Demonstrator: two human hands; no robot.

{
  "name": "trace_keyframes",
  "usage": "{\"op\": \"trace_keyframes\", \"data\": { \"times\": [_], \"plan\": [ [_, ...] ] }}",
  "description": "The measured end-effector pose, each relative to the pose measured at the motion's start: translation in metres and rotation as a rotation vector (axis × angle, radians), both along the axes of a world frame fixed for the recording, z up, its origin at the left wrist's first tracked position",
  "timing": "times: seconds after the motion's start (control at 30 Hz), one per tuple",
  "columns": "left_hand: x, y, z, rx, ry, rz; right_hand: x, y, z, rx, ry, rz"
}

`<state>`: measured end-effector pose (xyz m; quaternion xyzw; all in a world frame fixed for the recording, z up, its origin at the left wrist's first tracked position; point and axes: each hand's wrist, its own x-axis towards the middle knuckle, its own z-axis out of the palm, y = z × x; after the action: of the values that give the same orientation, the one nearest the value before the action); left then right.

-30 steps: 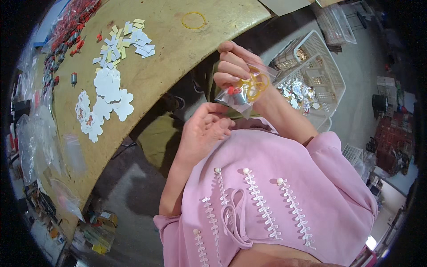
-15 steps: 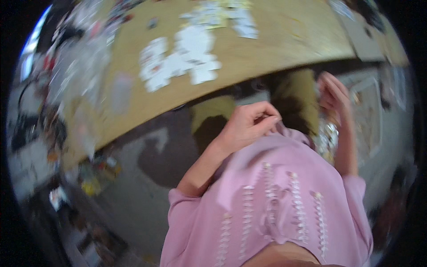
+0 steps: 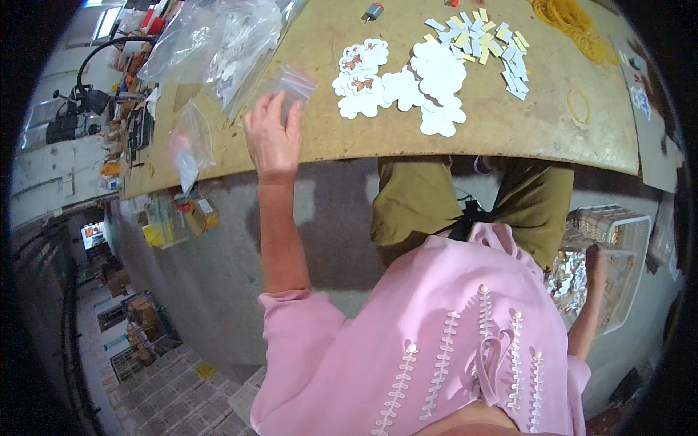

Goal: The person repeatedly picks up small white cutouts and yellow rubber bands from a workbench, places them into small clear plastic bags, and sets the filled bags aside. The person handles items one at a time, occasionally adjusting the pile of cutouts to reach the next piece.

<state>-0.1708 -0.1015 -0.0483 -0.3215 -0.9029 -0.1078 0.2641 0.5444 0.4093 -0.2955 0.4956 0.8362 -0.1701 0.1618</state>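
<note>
My left hand (image 3: pixel 275 134) reaches over the near left part of the table, fingers apart. Its fingertips lie at a small clear zip bag (image 3: pixel 298 82) with a reddish seal line; I see no grip on it. Down at my right side is my right hand (image 3: pixel 595 260), beside a heap of shiny gold and silver pieces (image 3: pixel 567 280) and a white basket (image 3: pixel 631 232). Its fingers are too hidden to make out. White flower-shaped cards (image 3: pixel 439 73), some with a brown bow print, lie in overlapping groups right of the left hand.
The wooden table (image 3: pixel 327 138) has its front edge before my knees. Small white and yellow strips (image 3: pixel 483 43), yellow rubber bands (image 3: pixel 571 25) and a small dark bottle-like item (image 3: pixel 374 11) lie on it. Large clear plastic bags (image 3: pixel 218 43) cover its left side; cartons (image 3: pixel 200 216) stand below.
My left hand has moved from the front of my shirt out left to the zip bag. My right hand has dropped toward the basket. The view has shifted left.
</note>
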Motion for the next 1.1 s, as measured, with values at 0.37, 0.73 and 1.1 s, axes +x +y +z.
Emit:
{"op": "trace_keyframes", "data": {
  "times": [0.37,0.73,1.1],
  "plan": [
    [0.036,0.01,-0.004,0.318,-0.067,-0.17,-0.329,-0.146,0.239,-0.161,0.692,0.339],
    [0.159,0.081,0.031,0.142,-0.137,-0.801,-0.436,-0.224,0.286,-1.23,0.724,0.065],
    [0.193,0.09,0.002,0.468,-0.918,-0.578,-0.402,-0.229,0.248,-1.384,0.749,-0.105]
  ]
}}
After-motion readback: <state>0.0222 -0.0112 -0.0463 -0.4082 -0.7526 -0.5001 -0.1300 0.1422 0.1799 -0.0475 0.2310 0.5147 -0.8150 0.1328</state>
